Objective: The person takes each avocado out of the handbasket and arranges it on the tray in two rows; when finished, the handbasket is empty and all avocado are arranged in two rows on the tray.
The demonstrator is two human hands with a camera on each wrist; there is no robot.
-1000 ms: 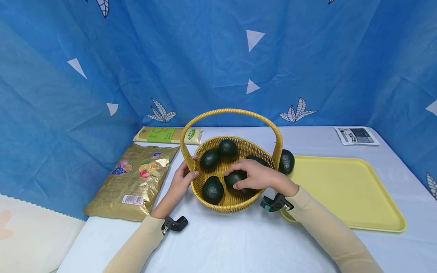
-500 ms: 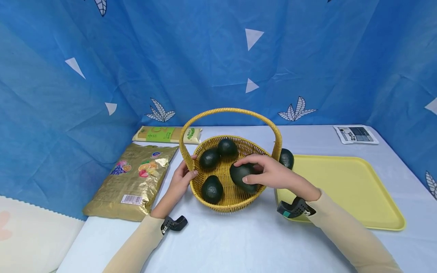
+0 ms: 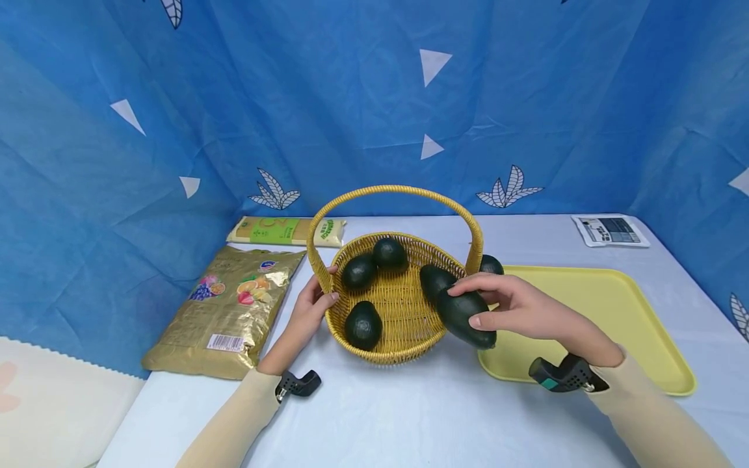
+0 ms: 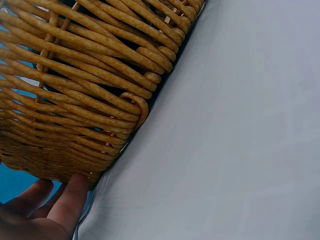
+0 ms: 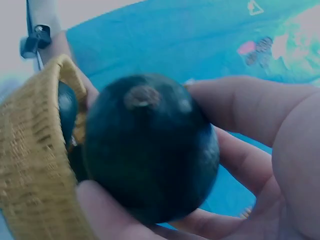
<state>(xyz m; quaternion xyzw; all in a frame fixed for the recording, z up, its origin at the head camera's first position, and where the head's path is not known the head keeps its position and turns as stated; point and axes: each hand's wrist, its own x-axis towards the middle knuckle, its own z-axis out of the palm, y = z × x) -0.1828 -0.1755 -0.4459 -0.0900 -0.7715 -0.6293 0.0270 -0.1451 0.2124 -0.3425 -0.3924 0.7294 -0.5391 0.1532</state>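
Note:
My right hand [image 3: 515, 309] grips a dark green avocado [image 3: 465, 318] over the right rim of the yellow wicker basket [image 3: 404, 357]. The right wrist view shows this avocado [image 5: 150, 155] end-on, with thumb and fingers around it. Inside the basket, one avocado [image 3: 435, 281] lies at the right, partly behind the held one. To the left are an avocado [image 3: 363, 325] in front and a pair behind it, with one avocado [image 3: 390, 254] furthest back. My left hand [image 3: 310, 305] holds the basket's left side by the handle base; its fingers [image 4: 70, 205] touch the woven wall.
A yellow tray [image 3: 585, 325] lies to the right, with another avocado [image 3: 490, 265] at its back left corner, partly hidden by the handle. Left stand a gold fruit-print bag [image 3: 234, 312] and a noodle packet [image 3: 281, 231]. A white pouch [image 3: 610, 232] lies back right.
My right hand has lifted the avocado and carried it right, from inside the basket to over its right rim. This uncovers another avocado inside. The left hand and basket stay put.

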